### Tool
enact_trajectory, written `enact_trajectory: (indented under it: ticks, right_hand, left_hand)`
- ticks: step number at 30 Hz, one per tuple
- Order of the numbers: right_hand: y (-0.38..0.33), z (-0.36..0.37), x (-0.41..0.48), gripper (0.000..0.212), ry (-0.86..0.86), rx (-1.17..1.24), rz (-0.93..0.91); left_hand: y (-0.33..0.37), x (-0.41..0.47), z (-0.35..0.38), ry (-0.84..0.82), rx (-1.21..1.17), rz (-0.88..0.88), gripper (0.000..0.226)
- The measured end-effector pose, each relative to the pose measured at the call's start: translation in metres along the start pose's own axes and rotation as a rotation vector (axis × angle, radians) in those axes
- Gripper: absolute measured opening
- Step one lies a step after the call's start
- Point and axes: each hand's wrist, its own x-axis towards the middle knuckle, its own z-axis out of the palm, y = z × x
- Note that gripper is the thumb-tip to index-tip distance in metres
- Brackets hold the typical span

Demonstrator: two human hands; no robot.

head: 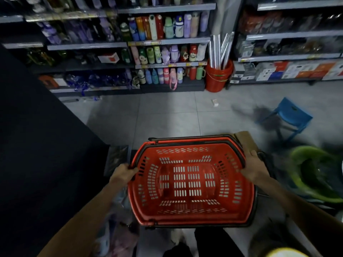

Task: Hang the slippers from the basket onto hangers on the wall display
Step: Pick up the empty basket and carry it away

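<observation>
A red plastic shopping basket with slotted walls and dark handles folded down is held level in front of me, above the tiled floor. Nothing lies inside it. My left hand grips its left rim. On the opposite side my right hand clasps the right rim. No slippers, hangers or wall display can be made out in this view.
Shelves of coloured bottles fill the far wall. A red bucket holding metal rods stands beside them. A blue stool sits on the floor at right, a green tub lower right, a dark counter at left.
</observation>
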Motion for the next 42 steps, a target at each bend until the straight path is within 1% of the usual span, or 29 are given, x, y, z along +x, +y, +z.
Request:
enact_trajectory:
  ticks: [3,5,9,13,18,20,24,30,33,34,36,37,38,40,42]
  right_hand:
    - [-0.015,-0.016,0.044,0.107,0.008,0.059,-0.018]
    - [-0.022,-0.025,0.076,0.107,0.029,0.091,-0.052]
    - [-0.033,-0.037,0.156,0.095,0.057,0.091,-0.067]
    - [-0.044,-0.059,0.244,0.086,0.006,0.031,-0.025]
    - [-0.055,-0.080,0.336,0.077,0.009,0.036,-0.018]
    - [-0.065,-0.089,0.362,0.074,0.002,0.049,-0.019]
    - [-0.083,-0.096,0.420,0.075,-0.023,0.036,-0.045]
    - [-0.111,-0.085,0.502,0.075,-0.046,0.009,-0.036]
    - [-0.131,-0.081,0.543,0.074,-0.060,-0.019,-0.002]
    - [-0.130,-0.085,0.542,0.074,-0.062,-0.010,-0.010]
    - [-0.146,-0.074,0.581,0.078,-0.059,-0.018,-0.013]
    - [-0.146,-0.078,0.582,0.080,-0.054,-0.016,-0.023]
    - [-0.154,-0.070,0.605,0.081,-0.060,-0.011,-0.026]
    - [-0.161,-0.069,0.618,0.080,-0.052,0.002,-0.052]
    - [-0.168,-0.057,0.659,0.078,-0.058,-0.003,-0.065]
  left_hand:
    - [0.037,0.049,-0.015,-0.003,-0.007,0.029,0.029]
    - [0.061,0.085,-0.021,-0.008,-0.005,0.026,0.029]
    - [0.108,0.159,-0.028,-0.017,-0.008,0.004,0.027]
    - [0.161,0.221,-0.036,-0.014,0.036,-0.032,0.026]
    - [0.215,0.288,-0.043,-0.046,0.009,-0.075,0.025]
    - [0.225,0.310,-0.042,-0.070,-0.010,-0.104,0.023]
    - [0.241,0.355,-0.042,-0.094,-0.040,-0.112,0.015]
    - [0.253,0.439,-0.051,-0.126,-0.090,-0.162,0.028]
    - [0.265,0.478,-0.063,-0.149,-0.135,-0.166,0.028]
    - [0.272,0.476,-0.065,-0.156,-0.142,-0.160,0.030]
    - [0.279,0.512,-0.076,-0.174,-0.156,-0.180,0.034]
    - [0.284,0.513,-0.077,-0.171,-0.177,-0.172,0.035]
    - [0.285,0.537,-0.080,-0.170,-0.164,-0.205,0.035]
    - [0.290,0.551,-0.082,-0.163,-0.144,-0.188,0.030]
    - [0.296,0.591,-0.079,-0.155,-0.109,-0.202,0.024]
